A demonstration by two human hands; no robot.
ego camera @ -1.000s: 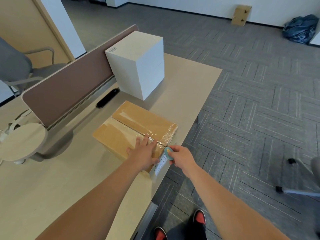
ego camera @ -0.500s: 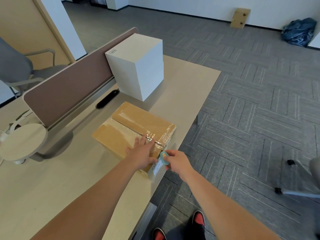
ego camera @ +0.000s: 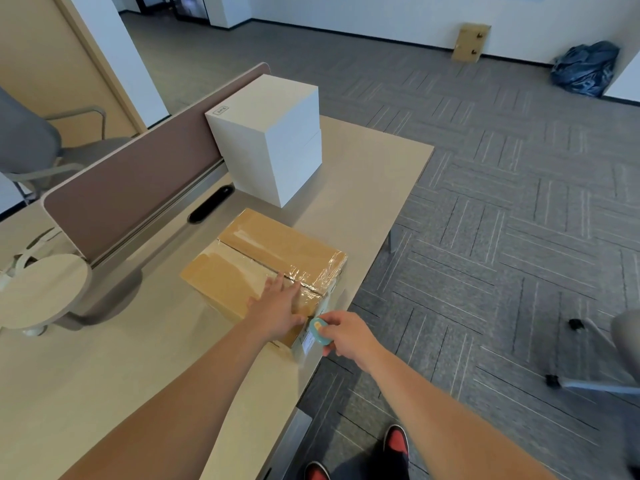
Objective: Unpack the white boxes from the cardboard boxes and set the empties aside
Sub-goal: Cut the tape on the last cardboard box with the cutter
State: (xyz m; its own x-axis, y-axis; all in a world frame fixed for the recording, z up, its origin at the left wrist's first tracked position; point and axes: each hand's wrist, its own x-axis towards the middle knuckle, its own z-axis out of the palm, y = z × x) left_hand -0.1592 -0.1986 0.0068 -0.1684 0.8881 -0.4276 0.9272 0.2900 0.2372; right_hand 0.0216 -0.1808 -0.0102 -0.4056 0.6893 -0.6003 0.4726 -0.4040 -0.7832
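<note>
- Fingers of the left hand (ego camera: 277,308) are pressing flat on the cardboard box (ego camera: 270,251) beneath.
- Box is probably handling stiff and tape-slick; its bare sides are offering grip.
- Alongside, the right hand (ego camera: 346,336) is pinching a teal cutter (ego camera: 318,332) at its taped end.

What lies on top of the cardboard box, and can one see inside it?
On the cardboard box top rests the left hand, fingers straight, and clear tape covers the seam. The flaps are closed, so the inside is hidden.
</note>
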